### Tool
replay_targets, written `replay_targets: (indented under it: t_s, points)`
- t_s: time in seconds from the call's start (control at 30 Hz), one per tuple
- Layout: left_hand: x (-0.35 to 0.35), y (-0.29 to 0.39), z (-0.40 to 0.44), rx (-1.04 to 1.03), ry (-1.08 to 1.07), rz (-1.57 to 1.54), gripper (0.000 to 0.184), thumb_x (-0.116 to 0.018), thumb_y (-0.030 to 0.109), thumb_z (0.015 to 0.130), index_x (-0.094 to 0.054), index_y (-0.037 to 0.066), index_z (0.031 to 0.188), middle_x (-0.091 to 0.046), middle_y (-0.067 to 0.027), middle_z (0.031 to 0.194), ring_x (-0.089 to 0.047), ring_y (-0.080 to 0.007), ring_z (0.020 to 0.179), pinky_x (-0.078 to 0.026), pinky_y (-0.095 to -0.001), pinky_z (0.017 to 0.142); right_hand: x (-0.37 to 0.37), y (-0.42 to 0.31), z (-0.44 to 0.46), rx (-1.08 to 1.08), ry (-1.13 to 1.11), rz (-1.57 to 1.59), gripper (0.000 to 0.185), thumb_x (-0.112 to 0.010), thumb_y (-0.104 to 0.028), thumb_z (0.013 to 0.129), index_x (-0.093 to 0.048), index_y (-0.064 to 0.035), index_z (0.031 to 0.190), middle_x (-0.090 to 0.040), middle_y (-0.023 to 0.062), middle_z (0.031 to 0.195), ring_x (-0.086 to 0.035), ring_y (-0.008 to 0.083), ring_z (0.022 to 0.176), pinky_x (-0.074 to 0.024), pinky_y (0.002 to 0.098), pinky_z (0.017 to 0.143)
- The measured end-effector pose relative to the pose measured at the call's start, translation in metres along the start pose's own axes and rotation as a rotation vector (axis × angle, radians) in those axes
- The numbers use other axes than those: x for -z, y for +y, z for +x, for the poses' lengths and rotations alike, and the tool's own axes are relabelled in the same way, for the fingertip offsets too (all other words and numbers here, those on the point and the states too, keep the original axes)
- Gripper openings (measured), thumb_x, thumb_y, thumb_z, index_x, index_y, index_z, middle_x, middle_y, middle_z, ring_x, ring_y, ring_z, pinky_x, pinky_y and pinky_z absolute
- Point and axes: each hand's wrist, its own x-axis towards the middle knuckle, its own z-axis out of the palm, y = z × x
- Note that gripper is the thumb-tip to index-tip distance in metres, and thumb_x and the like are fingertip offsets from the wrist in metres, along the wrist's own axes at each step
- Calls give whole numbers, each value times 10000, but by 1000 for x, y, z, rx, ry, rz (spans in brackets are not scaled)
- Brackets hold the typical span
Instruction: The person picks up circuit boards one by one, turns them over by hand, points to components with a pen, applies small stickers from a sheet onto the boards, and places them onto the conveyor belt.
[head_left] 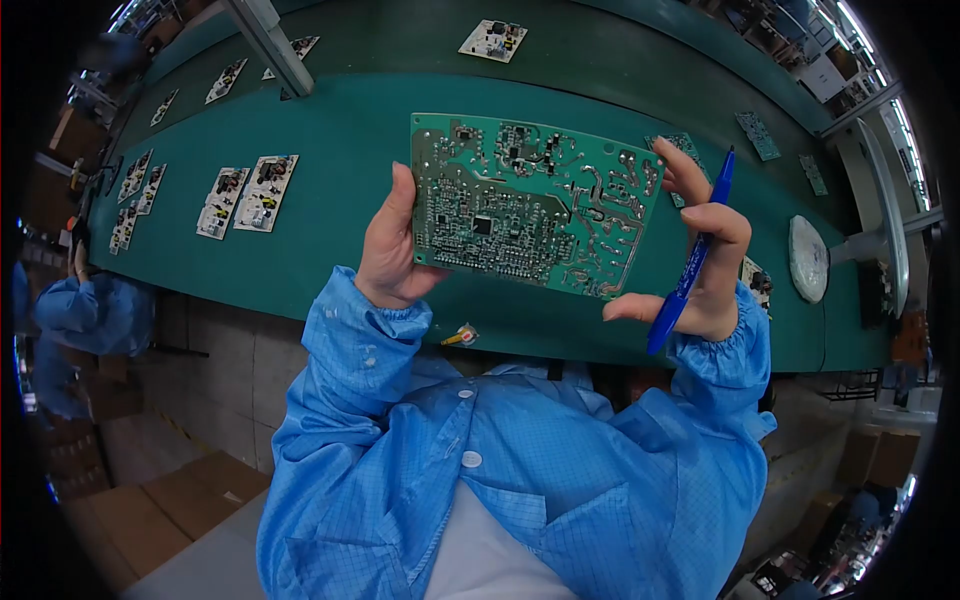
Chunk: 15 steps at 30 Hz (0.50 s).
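L hand (390, 250) of a worker in a blue work coat (440, 430) grips a green PCB (490, 205) by its near-L edge, thumb up along the side, other fingers mostly hidden behind it. R hand (715, 275) has its grip closed on a blue pen (690, 250), slanted across curled fingers, w/ index fingertip and thumb spread wide at the PCB's R edge; contact there is hard to confirm. PCB is held up above the green bench (350, 250), tilted, soldered side w/ a square black chip (482, 226) to camera; its reverse is hidden. Pale lettering on the pen barrel is too small to read, as are any PCB markings.

Below the PCB, a small red-and-yellow item (461, 335), hard to ID, sits nr the bench edge. Two component-side-up boards (266, 195) lie to L; another board (680, 150) is partly hidden behind R hand. Farther R, an oval clear-wrapped bundle (808, 260); far L, a co-worker's blue sleeve (75, 310), blurred nr the frame edge.
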Motion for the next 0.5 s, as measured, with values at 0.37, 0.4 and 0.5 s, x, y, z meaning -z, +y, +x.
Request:
replay_targets:
  t_s: [0.37,0.4,0.5]
  points:
    - [-18,-5,0,-62,151,8,559,-314,480,955,-414,50,1297,-526,-169,1232,-548,-320,1103,-496,-491,884,61,6,-16,-295,312,-38,582,-668,-423,777,-418,-35,1130,-490,223,1256,-504,294,1148,-380,399,982]
    - [-28,-11,-2,-154,266,120,559,-315,480,955,-405,52,1303,-516,-174,1243,-534,-334,1116,-484,-510,894,77,5,-22,-432,381,-95,466,-600,-395,854,-453,-25,1097,-564,203,1182,-556,264,1088,-413,366,952]
    - [-28,-12,-8,-308,429,255,559,-325,476,954,-368,62,1326,-483,-186,1274,-498,-375,1148,-447,-563,923,82,37,-32,-471,262,-156,239,-514,-248,932,-508,-18,996,-658,133,999,-624,211,943,-469,317,841]
